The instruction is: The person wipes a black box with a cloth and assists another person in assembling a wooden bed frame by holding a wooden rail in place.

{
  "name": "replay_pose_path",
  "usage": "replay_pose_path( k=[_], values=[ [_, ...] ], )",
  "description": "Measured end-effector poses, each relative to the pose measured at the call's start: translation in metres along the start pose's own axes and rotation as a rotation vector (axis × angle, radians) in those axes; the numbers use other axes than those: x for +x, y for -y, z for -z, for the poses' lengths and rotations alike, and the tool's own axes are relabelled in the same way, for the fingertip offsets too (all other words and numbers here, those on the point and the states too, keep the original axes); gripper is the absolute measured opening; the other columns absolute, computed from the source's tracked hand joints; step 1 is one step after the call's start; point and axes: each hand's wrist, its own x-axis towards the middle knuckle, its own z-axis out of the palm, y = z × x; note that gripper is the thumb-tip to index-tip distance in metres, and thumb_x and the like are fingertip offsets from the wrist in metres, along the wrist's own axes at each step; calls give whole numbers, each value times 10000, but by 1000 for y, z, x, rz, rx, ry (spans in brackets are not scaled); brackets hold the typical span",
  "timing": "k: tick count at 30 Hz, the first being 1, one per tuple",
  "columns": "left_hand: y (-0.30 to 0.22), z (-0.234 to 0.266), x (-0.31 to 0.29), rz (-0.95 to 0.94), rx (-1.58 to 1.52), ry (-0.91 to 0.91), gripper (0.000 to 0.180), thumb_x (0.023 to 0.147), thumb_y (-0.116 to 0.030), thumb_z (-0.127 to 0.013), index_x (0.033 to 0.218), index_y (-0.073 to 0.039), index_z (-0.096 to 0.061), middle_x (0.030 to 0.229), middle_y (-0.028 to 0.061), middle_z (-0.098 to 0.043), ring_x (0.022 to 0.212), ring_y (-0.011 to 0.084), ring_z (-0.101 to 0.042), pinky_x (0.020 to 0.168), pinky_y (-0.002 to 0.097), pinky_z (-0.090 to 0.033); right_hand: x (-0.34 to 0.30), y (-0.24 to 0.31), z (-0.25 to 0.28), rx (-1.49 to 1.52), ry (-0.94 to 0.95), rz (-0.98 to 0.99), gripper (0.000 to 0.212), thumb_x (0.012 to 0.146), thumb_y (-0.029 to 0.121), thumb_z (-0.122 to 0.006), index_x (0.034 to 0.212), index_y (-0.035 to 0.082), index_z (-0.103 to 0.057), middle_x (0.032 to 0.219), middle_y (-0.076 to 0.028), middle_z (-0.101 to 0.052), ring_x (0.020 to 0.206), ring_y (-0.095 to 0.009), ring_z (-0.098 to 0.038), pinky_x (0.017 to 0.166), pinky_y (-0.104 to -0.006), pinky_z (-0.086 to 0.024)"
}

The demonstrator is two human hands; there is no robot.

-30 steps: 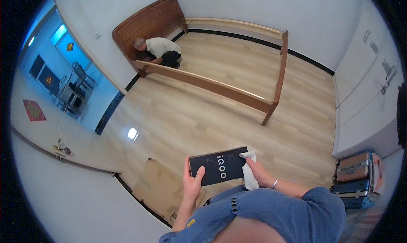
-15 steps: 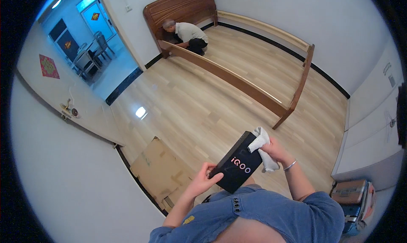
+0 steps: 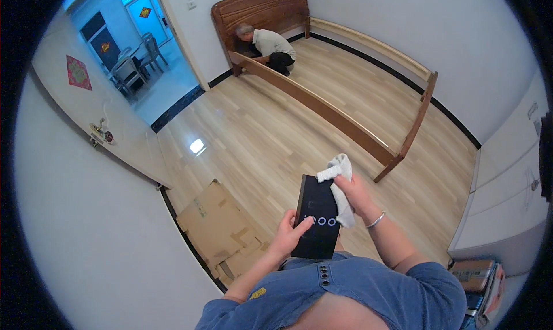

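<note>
A flat black box [image 3: 315,241] with printed lettering is held up in front of my body. My left hand [image 3: 290,233] grips its left side, the thumb lying across the front face. In my right hand [image 3: 358,198] is a bunched white cloth [image 3: 344,206], pressed against the box's upper right edge and draped down its right side. The fingers behind the box and under the cloth are hidden. A bracelet circles my right wrist.
A person [image 3: 271,46] crouches inside a wooden bed frame [image 3: 322,108] near its headboard. Flattened cardboard [image 3: 216,223] lies by the left wall. An open door [image 3: 103,117] stands at left, white cabinets [image 3: 507,174] at right, with suitcases [image 3: 472,275] below them.
The black box has turned more upright and shifted slightly left. My right hand and the cloth have moved up and left along its edge. My left thumb has slid further over the front.
</note>
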Motion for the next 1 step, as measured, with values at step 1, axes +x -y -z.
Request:
replay_pose_path(
  k=[1],
  values=[
    [1,-2,-1,-8,-21,-35,336,772,-200,-616,990,-16,-438,820,52,-552,732,88,-518,653,228,-435,-1,-10,-5,119,-89,-16,438,778,354,-563,1107,73,-501,992,-40,-556,891,-126,-505,789,-263,-399]
  ],
)
